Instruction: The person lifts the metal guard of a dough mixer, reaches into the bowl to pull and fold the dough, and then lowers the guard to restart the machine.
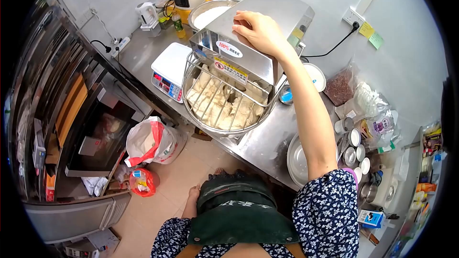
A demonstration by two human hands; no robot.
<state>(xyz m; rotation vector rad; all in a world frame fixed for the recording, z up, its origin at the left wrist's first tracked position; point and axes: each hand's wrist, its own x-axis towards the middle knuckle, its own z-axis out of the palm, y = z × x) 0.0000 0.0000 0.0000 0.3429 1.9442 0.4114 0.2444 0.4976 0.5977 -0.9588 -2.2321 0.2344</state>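
My right hand (260,31) rests on the top front edge of a stainless steel dough mixer (272,12), fingers loosely bent and thumb apart, with nothing visible in them. Below the mixer head, a wire guard (215,100) covers the round mixing bowl (224,133). Lumpy pale dough (203,93) fills much of the bowl, and part of a metal mixing hook shows through the bars. My left hand (192,195) hangs low beside the dark green apron (234,227), away from the counter. Its fingers are too small and partly hidden to read.
Left of the mixer stands a white digital scale (172,62); behind is a bowl of white powder (208,16). Metal lids (299,160), cups and bags crowd the right. A lined bucket (162,138) and red bin (144,181) stand on the floor beside a tray rack (52,91).
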